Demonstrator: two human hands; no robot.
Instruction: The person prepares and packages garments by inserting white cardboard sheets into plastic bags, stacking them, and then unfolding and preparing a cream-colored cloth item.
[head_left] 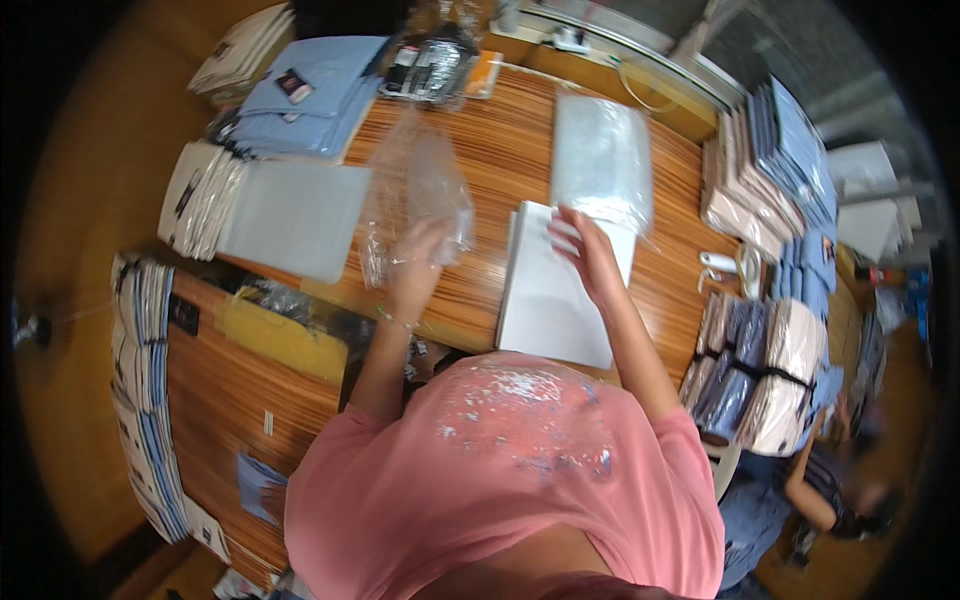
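My left hand [422,250], blurred by motion, is closed on the lower part of a crumpled clear plastic bag [415,175], and the bag is blurred along with it. Its exact finger positions are smeared. To the right, my right hand [590,250] is over a stack of white sheets [555,310], fingers apart and holding nothing. Whether its fingertips touch the top sheet, I cannot tell. Just beyond the sheets is a pile of flat clear plastic bags [602,150]. A translucent plastic board [295,215] lies left of my left hand.
Folded blue shirts [300,95] and beige garments [200,195] are stacked at the left. Bagged garments [770,370] and more stacks [790,150] line the right side. A tape roll [748,268] sits there too. Another person [830,490] is at lower right.
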